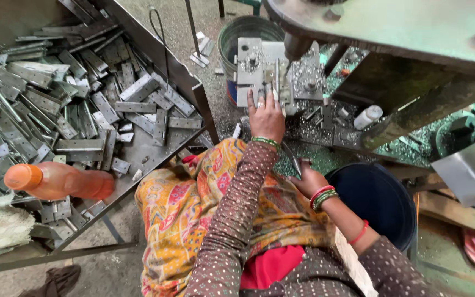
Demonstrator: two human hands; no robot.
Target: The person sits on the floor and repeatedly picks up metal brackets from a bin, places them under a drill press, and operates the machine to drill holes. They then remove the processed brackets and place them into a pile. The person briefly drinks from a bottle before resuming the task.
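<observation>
A narrow grey metal strip (276, 77) is standing upright against the pale steel die block (259, 63), which is sitting at the near edge of the press bed (325, 137). A second thin strip (292, 159) is lying tilted, partly hidden, just off the bed's near edge.

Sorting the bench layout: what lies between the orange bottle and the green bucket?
Head view: a tray heaped with flat metal plates lies between orange bottle and green bucket.
</observation>
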